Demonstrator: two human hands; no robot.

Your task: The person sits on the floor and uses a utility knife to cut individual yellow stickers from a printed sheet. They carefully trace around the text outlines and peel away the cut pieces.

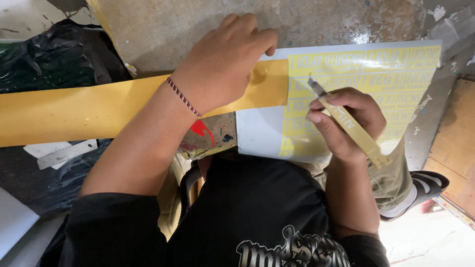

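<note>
- Left hand (pixel 225 62) sits around 11 o'clock in the head view, palm down with the fingers curled, pressing flat on the end of a long yellow strip (pixel 74 111). It's not really gripping anything, just holding it down.
- There's a red and white braided bracelet (pixel 183 96) on that wrist.
- The strip runs from the 9 o'clock edge across to the middle, and its end overlaps the left edge of a white sheet with yellow lettering (pixel 366 79).
- That sheet lies at roughly 2 o'clock, partly on the person's lap and partly on the stained concrete floor (pixel 321 22).
- Right hand (pixel 346 123) is at 3 o'clock, closed around a slim yellow utility knife (pixel 351 128). The blade tip points up toward 11 o'clock and sits right on the yellow lettering, just beside the end of the strip.
- The 2 hands are near each other but not touching.
- Black plastic sheeting (pixel 54 59) is bunched up at 10 o'clock.
- A metal ruler (pixel 67 153) lies at 8 o'clock, below the strip.
- Black shirt with a pale graphic fills the 6 o'clock area, and there's a black and white striped sandal (pixel 428 185) at 4 o'clock.
</note>
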